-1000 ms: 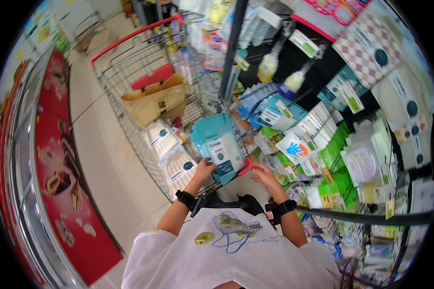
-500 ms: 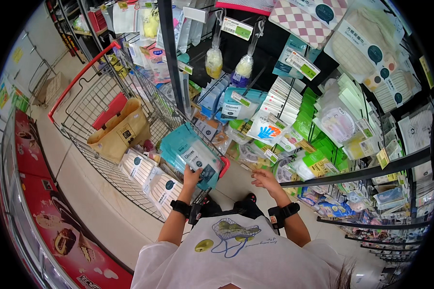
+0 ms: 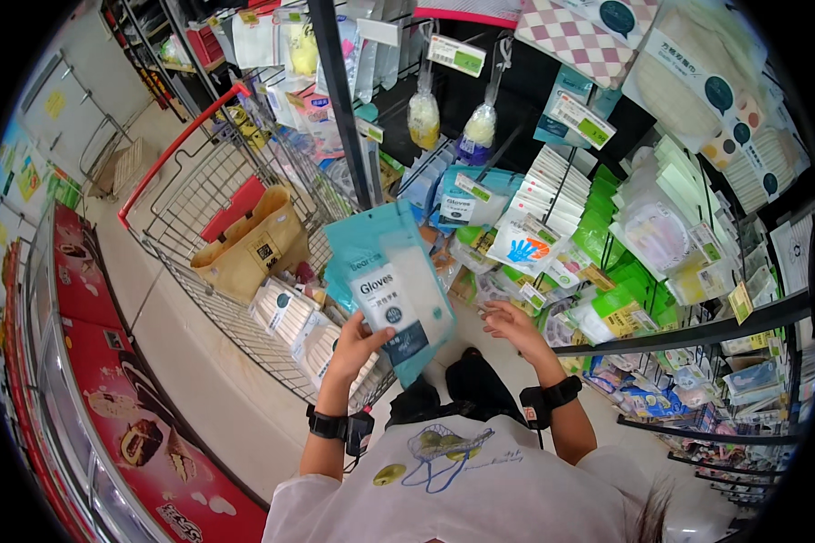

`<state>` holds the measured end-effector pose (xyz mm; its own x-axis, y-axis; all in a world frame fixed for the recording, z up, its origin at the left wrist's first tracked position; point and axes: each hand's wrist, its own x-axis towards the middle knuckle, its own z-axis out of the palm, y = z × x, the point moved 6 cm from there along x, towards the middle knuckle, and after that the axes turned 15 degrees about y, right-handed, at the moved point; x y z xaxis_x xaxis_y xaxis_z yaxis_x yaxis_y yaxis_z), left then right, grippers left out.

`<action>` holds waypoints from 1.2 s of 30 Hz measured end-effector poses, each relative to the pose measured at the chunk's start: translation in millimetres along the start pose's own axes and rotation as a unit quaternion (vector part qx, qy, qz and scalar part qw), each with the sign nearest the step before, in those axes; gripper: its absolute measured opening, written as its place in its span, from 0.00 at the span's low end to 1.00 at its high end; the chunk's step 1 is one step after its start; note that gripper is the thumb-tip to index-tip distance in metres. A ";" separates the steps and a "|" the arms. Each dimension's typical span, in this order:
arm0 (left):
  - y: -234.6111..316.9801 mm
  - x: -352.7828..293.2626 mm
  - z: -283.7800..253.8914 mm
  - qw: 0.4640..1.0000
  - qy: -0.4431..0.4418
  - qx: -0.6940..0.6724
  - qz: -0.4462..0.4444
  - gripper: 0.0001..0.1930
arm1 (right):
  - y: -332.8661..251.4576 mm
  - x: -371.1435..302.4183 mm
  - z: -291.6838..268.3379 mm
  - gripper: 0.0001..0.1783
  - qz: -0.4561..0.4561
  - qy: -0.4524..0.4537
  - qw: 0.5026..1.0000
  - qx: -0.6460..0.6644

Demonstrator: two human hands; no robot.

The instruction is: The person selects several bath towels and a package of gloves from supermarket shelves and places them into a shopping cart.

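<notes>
- Packed with household goods, the shop display (image 3: 697, 333) rises at my right; a similar teal packet (image 3: 466, 206) hangs there among the stock.
- The wire shopping cart (image 3: 183, 131) stands at my left, partly loaded.
- Upright inside the cart sits a brown bag (image 3: 261, 246), its top open.
- Two white packs (image 3: 279, 306) lie in the near end of the cart, already stowed.
- The teal glove packet (image 3: 403, 294) is off the display and in my grasp, tilted in front of me beside the cart's near end. It does not rest in the cart. More teal shows behind its left edge; I cannot tell whether that is a second packet.
- My left hand (image 3: 357, 347) pinches the packet's lower left side, thumb across the front.
- My right hand (image 3: 518, 328) holds nothing, fingers loosely parted, apart from the packet.
</notes>
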<state>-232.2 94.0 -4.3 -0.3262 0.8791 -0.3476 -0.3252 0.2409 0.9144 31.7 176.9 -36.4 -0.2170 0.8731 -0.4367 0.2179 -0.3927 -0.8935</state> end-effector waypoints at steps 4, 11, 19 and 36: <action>14.2 -9.4 37.8 0.991 -0.114 0.053 0.044 0.19 | -36.6 -6.6 -6.9 0.35 -0.053 -0.035 0.998 0.010; 8.7 15.9 88.4 0.981 -0.145 0.116 0.054 0.22 | -36.9 7.5 -29.5 0.32 -0.017 -0.108 0.994 0.018; 23.0 71.3 141.7 0.975 -0.119 0.157 0.101 0.18 | -70.6 28.9 -80.8 0.20 -0.112 -0.027 0.993 0.006; 55.9 125.3 229.5 0.972 -0.075 0.122 0.186 0.19 | -144.0 54.8 -155.8 0.14 -0.254 0.085 0.960 -0.084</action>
<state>-87.6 312.1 50.9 -0.2408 0.9700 0.0340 0.0172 -0.0308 0.9994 136.7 326.3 84.7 -0.1800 0.9797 0.0881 0.2779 0.1366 -0.9509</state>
